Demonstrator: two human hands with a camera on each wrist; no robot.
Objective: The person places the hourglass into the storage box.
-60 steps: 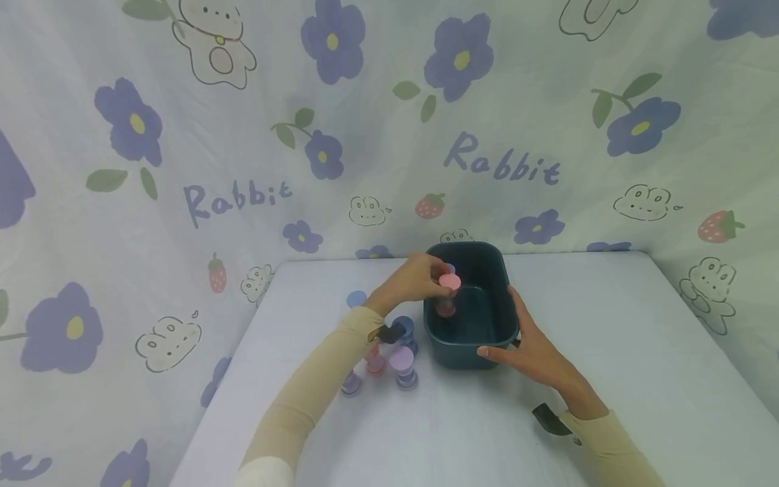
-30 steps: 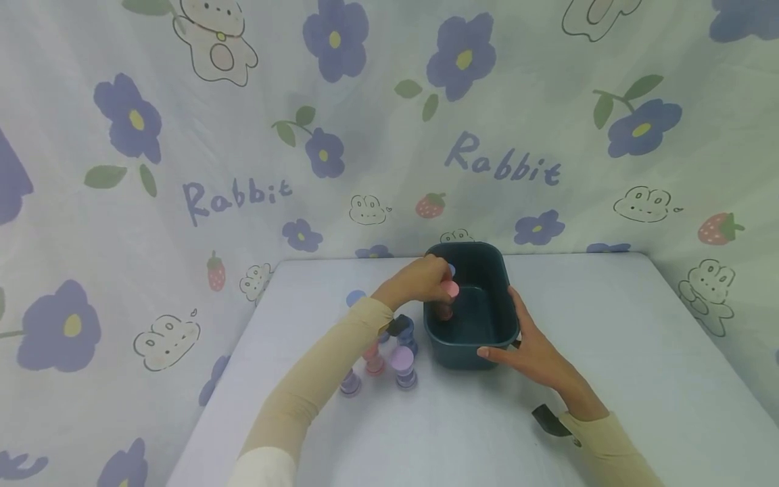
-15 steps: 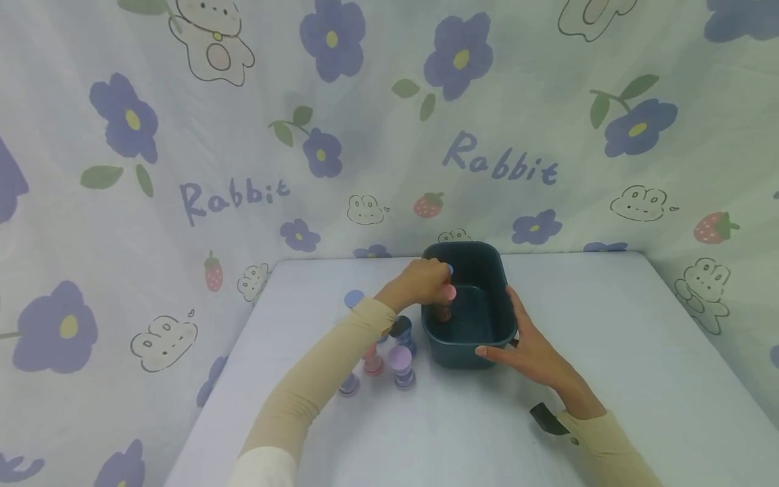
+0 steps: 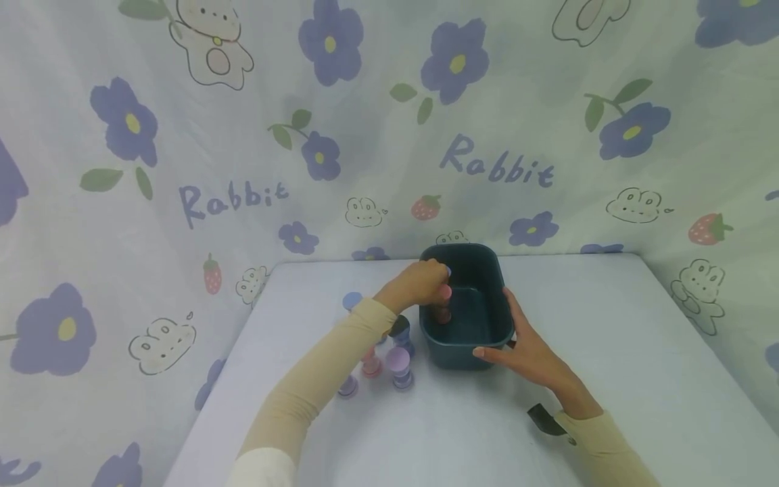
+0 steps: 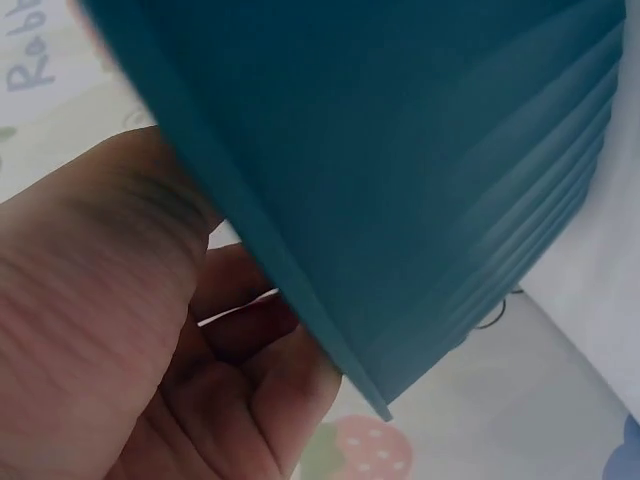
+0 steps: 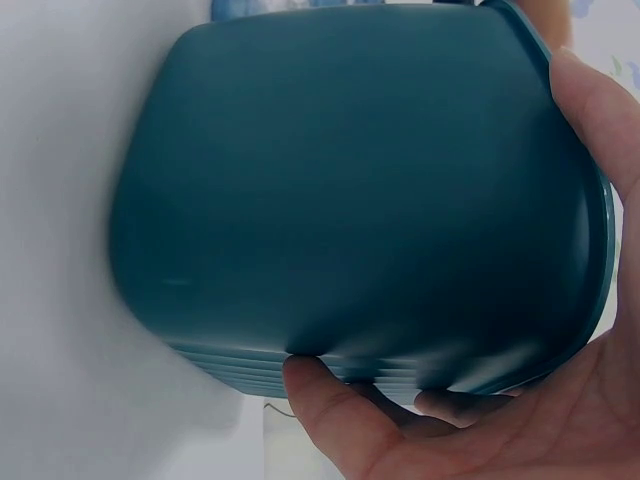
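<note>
Pink-capped hourglass piece (image 4: 446, 292): sitting inside the teal bin (image 4: 459, 355), close to the bin's left wall, cap up.
Left hand (image 4: 422, 281): reaching over the bin's left rim; thumb and fingers pinching the piece just beneath its cap. The hand is covering much of the middle, so exact fingertip placement may be differing from this reading.
Right hand (image 4: 535, 358): gripping the bin at its near right corner, thumb lying along the near rim, fingers pressing the right wall.
Piece, weight and feel: judging it light, stiff and smooth, so probably offering little friction to dry fingers.
Piece, fragility: judging the narrow middle its weak point, should it be glass or thin plastic; knocking the bin floor would be risking a crack.
Piece, hold: favouring the narrow middle, where both flared ends would be stopping a slip.
Bin, handling: looking like stiff, light plastic, likely sliding if pushed; the rim is offering the best purchase.
Blue-capped piece (image 4: 449, 271): showing partly inside the bin, just beyond the left hand.
Lilac-capped piece (image 4: 398, 362): standing left of the bin's near end.
Pink piece (image 4: 370, 365): standing farther left of the bin, partly hidden behind the left sleeve (image 4: 322, 375).
</note>
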